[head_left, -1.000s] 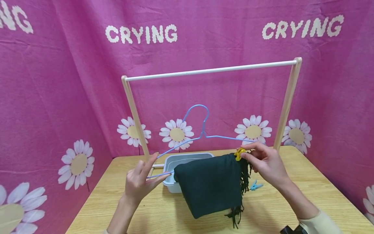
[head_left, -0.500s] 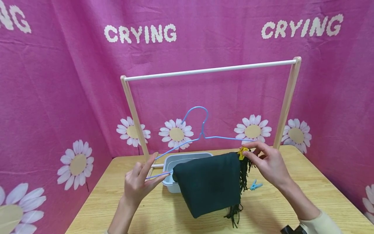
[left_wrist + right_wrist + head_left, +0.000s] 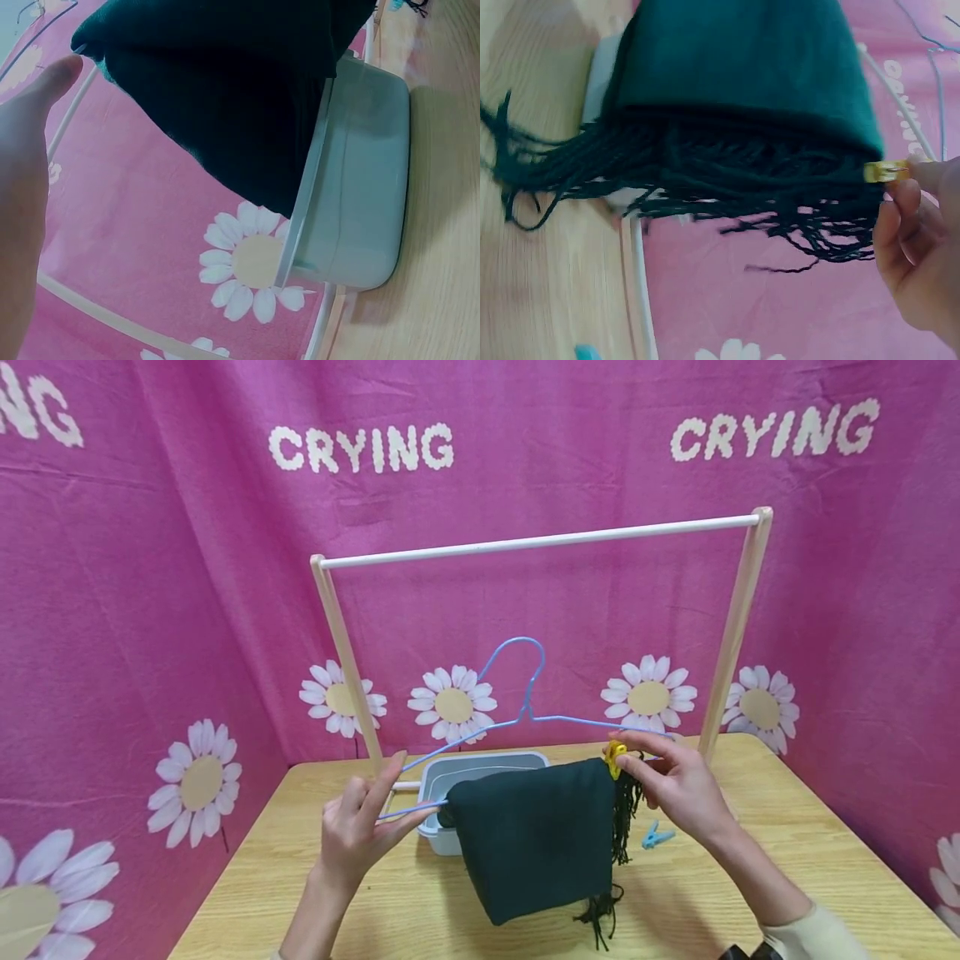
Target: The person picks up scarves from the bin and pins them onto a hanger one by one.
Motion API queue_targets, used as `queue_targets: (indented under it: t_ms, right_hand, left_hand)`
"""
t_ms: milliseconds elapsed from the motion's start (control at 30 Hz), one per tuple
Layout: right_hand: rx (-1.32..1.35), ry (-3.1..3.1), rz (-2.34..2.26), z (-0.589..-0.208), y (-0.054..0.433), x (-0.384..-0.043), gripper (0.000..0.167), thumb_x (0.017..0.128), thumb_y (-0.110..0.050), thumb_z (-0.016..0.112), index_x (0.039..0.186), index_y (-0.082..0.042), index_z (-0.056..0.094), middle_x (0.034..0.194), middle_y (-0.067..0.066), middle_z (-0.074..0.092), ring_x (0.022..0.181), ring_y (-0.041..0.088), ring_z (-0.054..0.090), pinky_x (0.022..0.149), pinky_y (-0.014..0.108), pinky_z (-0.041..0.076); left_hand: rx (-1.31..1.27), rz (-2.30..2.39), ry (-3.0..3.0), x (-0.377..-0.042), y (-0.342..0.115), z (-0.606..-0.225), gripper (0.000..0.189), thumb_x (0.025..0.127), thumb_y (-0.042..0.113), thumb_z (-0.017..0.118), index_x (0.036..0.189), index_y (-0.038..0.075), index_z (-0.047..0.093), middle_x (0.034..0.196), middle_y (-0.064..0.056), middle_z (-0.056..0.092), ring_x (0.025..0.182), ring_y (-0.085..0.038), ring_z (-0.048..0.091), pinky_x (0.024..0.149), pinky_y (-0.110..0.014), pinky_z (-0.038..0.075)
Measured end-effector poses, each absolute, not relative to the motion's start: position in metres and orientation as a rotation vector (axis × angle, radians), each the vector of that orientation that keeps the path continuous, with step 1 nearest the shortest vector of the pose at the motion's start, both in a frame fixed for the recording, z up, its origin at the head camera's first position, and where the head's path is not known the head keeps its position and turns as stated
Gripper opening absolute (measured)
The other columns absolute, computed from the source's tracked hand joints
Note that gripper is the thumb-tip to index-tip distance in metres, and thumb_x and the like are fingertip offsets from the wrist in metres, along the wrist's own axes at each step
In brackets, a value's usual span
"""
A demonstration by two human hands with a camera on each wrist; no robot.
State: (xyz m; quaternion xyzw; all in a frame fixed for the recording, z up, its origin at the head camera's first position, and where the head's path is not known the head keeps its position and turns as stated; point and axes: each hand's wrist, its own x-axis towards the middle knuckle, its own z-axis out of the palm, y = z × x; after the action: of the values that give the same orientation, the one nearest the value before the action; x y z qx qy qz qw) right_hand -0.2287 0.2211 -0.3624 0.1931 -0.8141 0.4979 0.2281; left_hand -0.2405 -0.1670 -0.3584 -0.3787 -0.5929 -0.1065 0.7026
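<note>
A dark green fringed scarf point(image 3: 540, 843) hangs folded over the lower bar of a blue wire hanger point(image 3: 465, 739), held above the table. My left hand point(image 3: 356, 818) grips the hanger's left corner between thumb and fingers. With thumb and index finger, my right hand point(image 3: 682, 785) pinches a yellow clothespin point(image 3: 616, 760) at the scarf's upper right edge, beside the black-looking fringe point(image 3: 780, 202). In the right wrist view the clothespin's tip meets the scarf's corner; whether it bites the cloth I cannot tell. The left wrist view shows the scarf's folded end near my thumb point(image 3: 64, 75).
Behind the scarf a grey plastic basin point(image 3: 442, 839) stands on the wooden table point(image 3: 285, 860). A rack with a white rail point(image 3: 540, 540) and wooden posts point(image 3: 738, 627) rises at the back. To the right lies a light blue clothespin point(image 3: 657, 836). Pink curtains surround the table.
The hanger's hook has sunk slightly and shifted a little right. My right hand and the yellow clothespin moved slightly right, then back left and down. The left hand keeps its grip.
</note>
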Motion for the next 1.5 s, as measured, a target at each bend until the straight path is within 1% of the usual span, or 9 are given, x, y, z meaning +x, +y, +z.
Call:
queue_targets:
  t_ms: [67,167,300,400,533,733,967,1333,1500]
  right_hand:
    - [0.541,-2.231,1.359,-0.365,0.220,-0.230,0.031,0.096,-0.014,0.066,0.127,-0.014,0.067,0.095,0.007,0.066,0.042,0.014,0.047,0.039,0.027,0.040]
    - [0.540,-2.209,1.288,-0.367,0.219,-0.229,0.035,0.095,-0.012,0.067,0.130,-0.012,0.065,0.091,0.008,0.065,0.042,0.012,0.048,0.041,0.025,0.042]
    - [0.573,-2.175,1.224,-0.367,0.219,-0.228,0.042,0.093,-0.009,0.069,0.134,-0.011,0.061,0.102,0.008,0.068,0.044,0.011,0.050,0.044,0.023,0.045]
    - [0.625,-2.119,1.200,-0.367,0.223,-0.226,0.046,0.091,-0.001,0.069,0.135,-0.011,0.061,0.110,-0.002,0.068,0.044,0.010,0.051,0.044,0.021,0.044]
    - [0.722,-2.024,1.176,-0.370,0.230,-0.227,0.047,0.085,0.013,0.068,0.128,-0.005,0.065,0.103,-0.009,0.068,0.046,0.006,0.051,0.044,0.019,0.044]
    - [0.835,-1.950,1.132,-0.373,0.240,-0.226,0.045,0.079,0.023,0.065,0.117,0.001,0.067,0.094,0.000,0.062,0.051,0.005,0.051,0.044,0.017,0.041]
    - [0.854,-1.976,1.216,-0.376,0.254,-0.221,0.039,0.084,0.020,0.062,0.117,-0.001,0.068,0.094,-0.001,0.058,0.048,0.006,0.047,0.041,0.019,0.038]
    - [0.686,-2.216,1.254,-0.397,0.278,-0.228,0.027,0.093,0.004,0.064,0.116,-0.009,0.068,0.086,-0.005,0.055,0.048,0.010,0.049,0.041,0.024,0.041]
    - [0.681,-2.339,1.283,-0.413,0.290,-0.240,0.023,0.095,-0.001,0.063,0.116,-0.009,0.067,0.076,0.003,0.054,0.047,0.012,0.048,0.040,0.026,0.041]
  left_hand:
    - [-0.849,-0.224,-1.324,-0.241,-0.167,-0.360,0.061,0.090,0.053,0.067,0.123,0.002,0.067,0.064,-0.006,0.039,0.051,-0.005,0.020,0.040,-0.012,0.017]
    - [-0.846,-0.204,-1.348,-0.242,-0.168,-0.362,0.062,0.091,0.054,0.066,0.125,0.001,0.065,0.065,-0.006,0.039,0.051,-0.003,0.019,0.040,-0.012,0.015]
    - [-0.825,-0.205,-1.400,-0.245,-0.176,-0.369,0.065,0.092,0.056,0.062,0.123,0.000,0.064,0.066,-0.007,0.042,0.050,-0.004,0.021,0.040,-0.012,0.015]
    - [-0.816,-0.234,-1.436,-0.248,-0.184,-0.376,0.066,0.091,0.057,0.063,0.118,-0.003,0.063,0.067,-0.008,0.044,0.050,-0.007,0.027,0.040,-0.011,0.017]
    - [-0.813,-0.252,-1.475,-0.251,-0.190,-0.381,0.065,0.091,0.057,0.063,0.115,-0.003,0.064,0.069,-0.009,0.046,0.049,-0.010,0.030,0.040,-0.011,0.018]
    - [-0.808,-0.236,-1.508,-0.254,-0.192,-0.382,0.064,0.092,0.058,0.060,0.117,-0.001,0.064,0.071,-0.008,0.047,0.048,-0.008,0.027,0.039,-0.012,0.019]
    - [-0.806,-0.233,-1.534,-0.255,-0.192,-0.383,0.064,0.092,0.057,0.060,0.118,-0.001,0.064,0.071,-0.008,0.047,0.048,-0.007,0.026,0.039,-0.012,0.021]
    - [-0.783,-0.263,-1.587,-0.255,-0.197,-0.388,0.066,0.091,0.059,0.061,0.122,0.000,0.064,0.072,-0.008,0.048,0.049,-0.008,0.029,0.041,-0.012,0.023]
    - [-0.777,-0.256,-1.594,-0.256,-0.198,-0.388,0.066,0.091,0.059,0.061,0.121,0.001,0.064,0.073,-0.008,0.048,0.049,-0.007,0.027,0.041,-0.013,0.023]
